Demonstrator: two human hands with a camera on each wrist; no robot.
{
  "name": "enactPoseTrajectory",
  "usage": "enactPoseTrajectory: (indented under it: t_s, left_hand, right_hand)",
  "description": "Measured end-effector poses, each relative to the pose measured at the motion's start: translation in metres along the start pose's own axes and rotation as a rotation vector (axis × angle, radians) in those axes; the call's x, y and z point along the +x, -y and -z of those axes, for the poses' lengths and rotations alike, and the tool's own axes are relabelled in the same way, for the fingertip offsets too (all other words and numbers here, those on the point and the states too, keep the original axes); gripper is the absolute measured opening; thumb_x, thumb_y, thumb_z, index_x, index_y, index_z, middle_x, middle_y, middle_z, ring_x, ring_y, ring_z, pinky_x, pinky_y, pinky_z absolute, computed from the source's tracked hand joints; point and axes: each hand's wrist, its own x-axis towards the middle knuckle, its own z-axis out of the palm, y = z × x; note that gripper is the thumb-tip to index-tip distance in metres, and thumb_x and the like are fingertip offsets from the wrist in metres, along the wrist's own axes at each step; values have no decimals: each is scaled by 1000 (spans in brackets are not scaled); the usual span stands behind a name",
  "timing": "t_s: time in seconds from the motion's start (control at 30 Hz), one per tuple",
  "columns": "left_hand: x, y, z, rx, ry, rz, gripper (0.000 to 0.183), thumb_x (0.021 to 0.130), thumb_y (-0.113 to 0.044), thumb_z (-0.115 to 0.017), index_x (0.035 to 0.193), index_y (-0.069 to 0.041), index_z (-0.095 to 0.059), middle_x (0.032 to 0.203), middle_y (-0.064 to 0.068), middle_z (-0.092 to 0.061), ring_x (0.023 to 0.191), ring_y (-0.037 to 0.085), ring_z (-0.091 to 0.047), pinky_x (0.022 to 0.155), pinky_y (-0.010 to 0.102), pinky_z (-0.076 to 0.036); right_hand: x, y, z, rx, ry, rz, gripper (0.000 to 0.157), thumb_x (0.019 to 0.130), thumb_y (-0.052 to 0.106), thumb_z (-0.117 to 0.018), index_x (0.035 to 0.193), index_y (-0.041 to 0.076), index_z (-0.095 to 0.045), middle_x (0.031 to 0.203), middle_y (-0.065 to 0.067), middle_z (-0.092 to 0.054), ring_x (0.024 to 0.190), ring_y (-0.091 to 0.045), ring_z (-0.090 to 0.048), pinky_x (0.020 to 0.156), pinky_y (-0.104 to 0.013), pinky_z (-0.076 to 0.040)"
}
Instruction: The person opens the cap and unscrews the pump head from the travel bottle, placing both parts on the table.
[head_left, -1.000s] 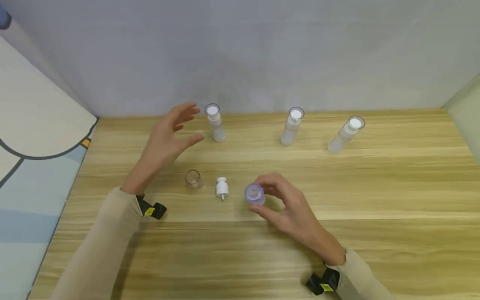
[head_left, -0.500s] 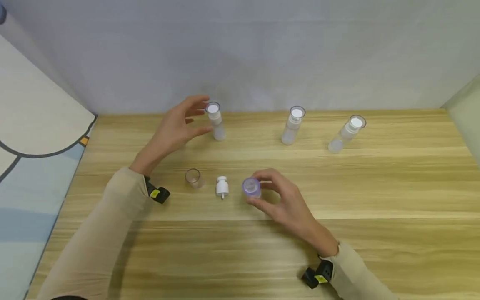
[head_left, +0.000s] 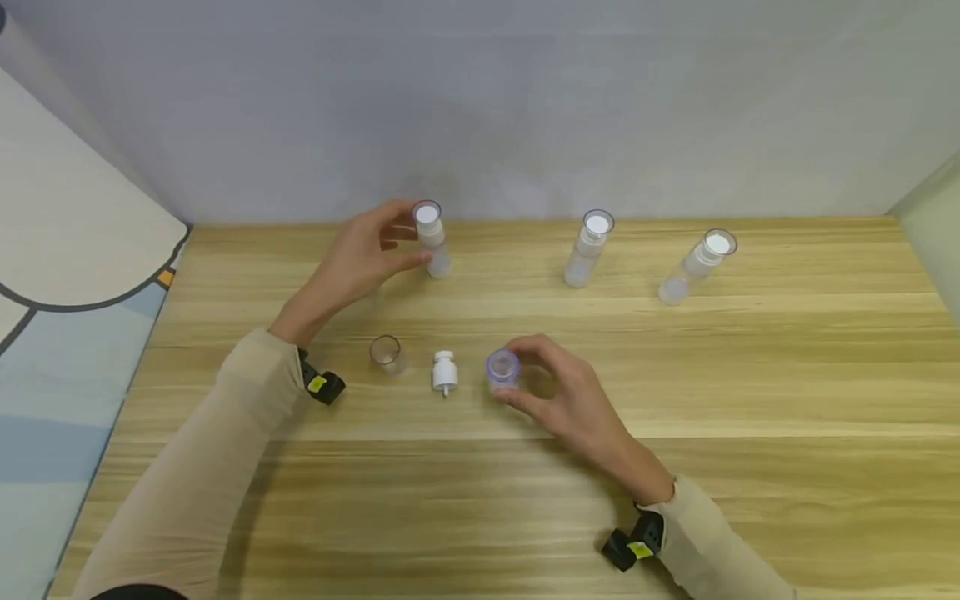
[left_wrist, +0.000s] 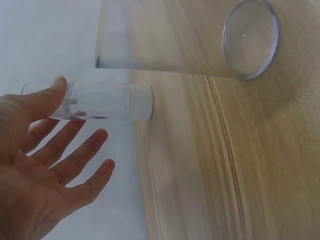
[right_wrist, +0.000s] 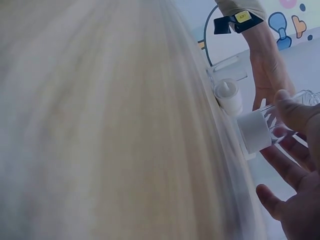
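While three frosted plastic pump bottles with clear caps stand upright in a row near the far edge of the light wooden table (head_left: 750, 375), the leftmost frosted bottle (head_left: 432, 240) has the left hand (head_left: 360, 258) beside it, thumb tip on its clear cap and the other fingers spread and straight. What the bottles contain cannot be told through the frosted walls. The middle frosted bottle (head_left: 587, 247) and the right frosted bottle (head_left: 693, 265) stand well apart from both hands.

Nearer the person, a small clear plastic cap (head_left: 386, 353) stands with its open mouth up, holding nothing, and just right of it lies a white pump head (head_left: 444, 372) with its nozzle toward the person. Right of that stands a short clear bottle with a purple rim (head_left: 502, 369), pinched between the thumb and curled fingers of the right hand (head_left: 577, 408).

The table's right half and near strip lie bare, bounded by a grey wall behind.
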Motion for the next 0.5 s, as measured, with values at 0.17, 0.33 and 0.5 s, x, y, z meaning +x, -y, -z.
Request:
enactPoseTrajectory:
  t_s: [0.17,0.33,0.5]
  left_hand:
    - [-1,0,-2,-32,-8,-5,51,96,-9,-75,143,-5,-57,140,18,-64,130,36,-63,116,49,-49]
    - [-1,0,-5,-39,-23,-19,46,97,-9,-73,141,-4,-58,137,18,-65,127,35,-65,113,48,-52]
    - [-1,0,-6,-38,-30,-22,46,97,-9,-74,140,-4,-58,136,18,-66,126,34,-66,111,46,-54]
  right_hand:
    - [1,-1,-1,8,34,-30,48,82,10,-89,124,8,-65,119,-6,-75,115,-21,-71,103,-41,-59]
    - [2,-6,-1,4,45,-41,48,83,11,-88,124,9,-65,120,-6,-76,117,-21,-71,106,-41,-57]
    - [2,-8,-1,-6,48,-57,49,83,13,-88,125,11,-65,122,-5,-75,120,-21,-69,112,-43,-53]
